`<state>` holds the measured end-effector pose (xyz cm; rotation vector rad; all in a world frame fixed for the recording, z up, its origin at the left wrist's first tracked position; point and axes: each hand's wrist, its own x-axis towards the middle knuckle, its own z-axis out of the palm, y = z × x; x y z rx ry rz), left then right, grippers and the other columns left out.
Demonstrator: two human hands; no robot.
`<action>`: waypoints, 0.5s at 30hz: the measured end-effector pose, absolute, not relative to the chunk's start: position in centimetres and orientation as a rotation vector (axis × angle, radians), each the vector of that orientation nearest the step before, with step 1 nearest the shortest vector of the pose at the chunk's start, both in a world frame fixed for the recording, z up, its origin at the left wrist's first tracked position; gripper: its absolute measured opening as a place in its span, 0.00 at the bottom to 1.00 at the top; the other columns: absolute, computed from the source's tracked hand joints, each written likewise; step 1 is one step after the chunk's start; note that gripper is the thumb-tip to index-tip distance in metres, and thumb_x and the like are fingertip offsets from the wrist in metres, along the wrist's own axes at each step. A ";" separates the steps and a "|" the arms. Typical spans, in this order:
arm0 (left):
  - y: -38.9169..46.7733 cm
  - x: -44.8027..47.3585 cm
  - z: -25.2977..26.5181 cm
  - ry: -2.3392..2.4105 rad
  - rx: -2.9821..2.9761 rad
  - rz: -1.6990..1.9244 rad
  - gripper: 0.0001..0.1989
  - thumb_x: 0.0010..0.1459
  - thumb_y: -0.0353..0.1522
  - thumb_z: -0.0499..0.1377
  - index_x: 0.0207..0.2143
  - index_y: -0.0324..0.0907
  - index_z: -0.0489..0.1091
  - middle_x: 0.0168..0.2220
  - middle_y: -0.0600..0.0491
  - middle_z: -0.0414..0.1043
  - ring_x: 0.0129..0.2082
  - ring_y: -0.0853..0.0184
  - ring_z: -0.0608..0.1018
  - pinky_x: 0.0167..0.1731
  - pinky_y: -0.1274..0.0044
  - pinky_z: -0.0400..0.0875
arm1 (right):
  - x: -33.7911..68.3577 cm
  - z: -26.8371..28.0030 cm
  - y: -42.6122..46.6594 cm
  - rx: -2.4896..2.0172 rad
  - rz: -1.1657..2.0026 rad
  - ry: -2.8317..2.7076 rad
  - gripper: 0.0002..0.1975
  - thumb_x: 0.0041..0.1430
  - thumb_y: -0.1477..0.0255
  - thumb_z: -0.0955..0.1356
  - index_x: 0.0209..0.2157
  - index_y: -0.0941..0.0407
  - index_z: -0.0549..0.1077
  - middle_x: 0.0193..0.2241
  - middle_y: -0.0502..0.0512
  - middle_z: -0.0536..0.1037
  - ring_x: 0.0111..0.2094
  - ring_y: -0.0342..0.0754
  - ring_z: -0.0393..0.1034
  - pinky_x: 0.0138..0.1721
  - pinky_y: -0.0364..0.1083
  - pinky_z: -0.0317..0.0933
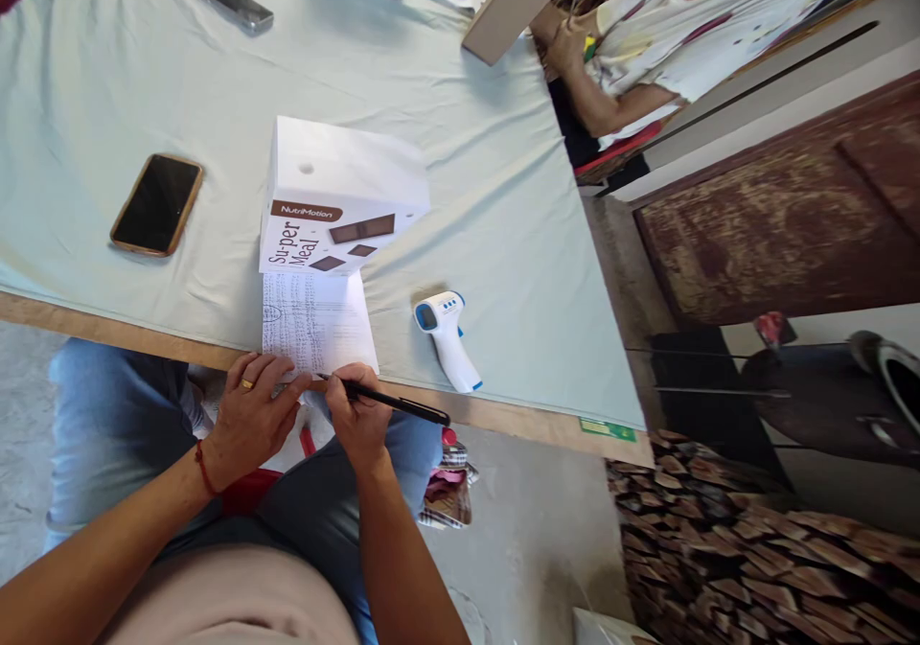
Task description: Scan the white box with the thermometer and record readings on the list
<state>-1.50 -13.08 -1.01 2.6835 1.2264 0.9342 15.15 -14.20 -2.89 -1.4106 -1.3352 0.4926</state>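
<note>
A sheet of paper (334,324) covered with handwriting lies at the table's front edge, its far part hidden by the white box. At the sheet's lower left edge, my left hand (255,415) holds it with bent fingers close together; a ring and a red cord are on this hand. My right hand (359,415) is closed around a black pen (402,403), whose tip end points at the sheet's lower edge. Just beyond stands the white box (352,161) marked "NutriMotion Super Meal". Right of the sheet lies a white and blue infrared thermometer (449,338).
A phone in a brown case (158,204) lies left on the pale tablecloth (517,242). Farther back are a grey device (236,5) and a cardboard box (510,8). Another person (647,51) sits at the far right. Firewood (754,549) is stacked beyond the table's right side.
</note>
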 end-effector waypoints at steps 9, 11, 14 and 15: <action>-13.1 -1.5 -1.0 1.234 2.677 0.917 0.14 0.62 0.29 0.57 0.50 0.44 0.73 0.47 0.45 0.73 0.51 0.57 0.71 0.55 0.62 0.63 | 15.3 -3.4 -14.3 -1.376 0.490 -1.343 0.07 0.59 0.75 0.66 0.26 0.53 0.67 0.22 0.45 0.67 0.24 0.42 0.63 0.28 0.43 0.61; -13.1 -1.5 -0.9 1.233 2.687 0.916 0.14 0.62 0.29 0.56 0.49 0.43 0.72 0.47 0.45 0.73 0.51 0.57 0.71 0.55 0.62 0.63 | 15.3 -3.4 -14.3 -1.377 0.499 -1.346 0.08 0.59 0.75 0.66 0.26 0.53 0.66 0.22 0.45 0.67 0.24 0.42 0.62 0.28 0.43 0.61; -13.1 -1.5 -0.9 1.238 2.700 0.910 0.14 0.62 0.29 0.56 0.50 0.43 0.72 0.46 0.45 0.73 0.51 0.57 0.71 0.56 0.62 0.63 | 15.4 -3.1 -14.2 -1.391 0.505 -1.355 0.08 0.58 0.75 0.66 0.25 0.53 0.66 0.21 0.45 0.67 0.24 0.42 0.62 0.28 0.43 0.61; -13.1 -1.5 -0.9 1.238 2.703 0.911 0.14 0.62 0.29 0.56 0.50 0.43 0.72 0.46 0.45 0.73 0.51 0.57 0.71 0.56 0.62 0.63 | 15.4 -3.0 -14.2 -1.397 0.505 -1.358 0.08 0.58 0.75 0.65 0.25 0.53 0.66 0.21 0.45 0.67 0.24 0.42 0.62 0.28 0.43 0.61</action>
